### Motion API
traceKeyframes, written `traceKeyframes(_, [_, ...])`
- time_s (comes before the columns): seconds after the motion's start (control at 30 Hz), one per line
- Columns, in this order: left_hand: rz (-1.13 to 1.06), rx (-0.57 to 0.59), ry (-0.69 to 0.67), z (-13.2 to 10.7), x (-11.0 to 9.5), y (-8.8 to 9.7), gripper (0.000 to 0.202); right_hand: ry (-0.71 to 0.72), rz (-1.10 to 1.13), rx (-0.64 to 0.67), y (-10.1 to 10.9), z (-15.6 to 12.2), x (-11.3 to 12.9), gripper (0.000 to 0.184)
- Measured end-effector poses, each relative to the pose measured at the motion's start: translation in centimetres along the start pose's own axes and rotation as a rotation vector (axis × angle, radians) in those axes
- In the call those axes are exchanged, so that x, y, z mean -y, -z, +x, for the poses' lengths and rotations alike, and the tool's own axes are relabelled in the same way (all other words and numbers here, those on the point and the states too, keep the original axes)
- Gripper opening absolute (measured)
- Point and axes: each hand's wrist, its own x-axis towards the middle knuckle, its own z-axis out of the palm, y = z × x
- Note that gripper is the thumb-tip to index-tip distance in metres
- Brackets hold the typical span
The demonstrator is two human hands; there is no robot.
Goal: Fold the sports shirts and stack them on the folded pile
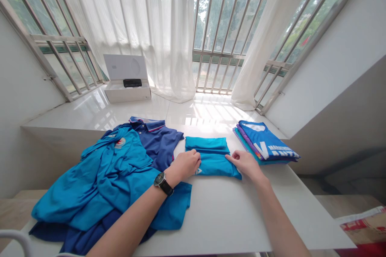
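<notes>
The folded teal garment (215, 165) lies on the white worktop (223, 217) between the left grip (186, 164) and the right grip (246, 164); the left one curls its fingers together at the cloth's left end, the right one touches its upper right corner, and I cannot tell whether either pinches fabric. Left of the left grip, a loose teal shirt (117, 172) partly covers a navy polo shirt (157, 144), while a stack of folded shirts (268, 140) sits just beyond the right grip, to its right.

Barred windows (223, 22), wht curtains (164, 28), sunlit sill (205, 109), wht walls (328, 54)
</notes>
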Motion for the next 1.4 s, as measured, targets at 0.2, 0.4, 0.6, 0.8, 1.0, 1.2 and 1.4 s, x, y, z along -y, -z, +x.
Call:
traceKeyframes(0.2, [-0.006, -0.05, 0.009, -0.2, -0.4, 0.0, 0.023, 0.08, 0.079, 0.0, 0.2, 0.1, -0.6, 0.031])
traceKeyframes(0.4, [-0.035, -0.066, 0.136, 0.1, 0.1, 0.2, 0.027, 0.263, 0.133, 0.029, -0.2, 0.1, 0.1, 0.032])
traceKeyframes(0.6, [-0.052, -0.113, 0.148, 0.2, 1.1, 0.3, 0.029, 0.301, 0.121, 0.036, -0.1, -0.1, 0.7, 0.033])
traceKeyframes(0.8, [-0.092, -0.124, 0.114, 0.3, 1.4, 0.1, 0.03, 0.322, 0.172, 0.052, -0.1, -0.3, 1.2, 0.034])
traceKeyframes(1.0, [-0.228, -0.072, 0.177, 0.4, 1.7, 0.2, 0.037, 0.289, 0.17, 0.072, -0.7, 0.2, 0.7, 0.039])
traceKeyframes(1.2, [-0.169, -0.026, 0.227, 0.3, 1.4, 0.6, 0.04, 0.267, 0.104, 0.103, -0.9, 0.3, 0.6, 0.039])
traceKeyframes(1.4, [-0.136, -0.014, 0.31, 0.2, 1.5, 0.6, 0.034, 0.224, 0.084, 0.095, -0.8, 0.1, 0.7, 0.03])
